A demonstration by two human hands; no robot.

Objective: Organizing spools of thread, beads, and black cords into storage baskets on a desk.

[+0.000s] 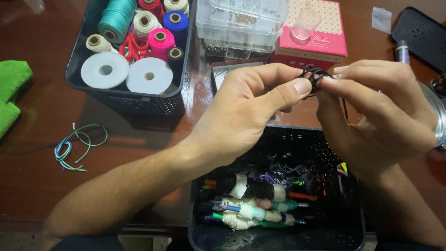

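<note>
The near basket point(278, 232) of wrapped bundles lies under both forearms. Above it, the left hand point(246, 111) and right hand point(385, 111) meet, fingers curled, thumbs and fingertips pinching the knotted black cord point(316, 76) held between them over the table point(42, 186).

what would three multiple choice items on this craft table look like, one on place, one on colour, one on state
1. Where are the red scissors?
A. in the basket of thread spools
B. on the pink box
C. on the green cloth

2. What colour is the cloth at the left edge?
A. blue
B. green
C. white

3. How is the black cord knot held?
A. lying loose on the table
B. pinched between the left hand and the right hand
C. tucked in the lower basket

Key: 1 A, the scissors lie among the spools; 2 B, the cloth is bright green; 3 B, fingertips of both hands close on it.
</note>
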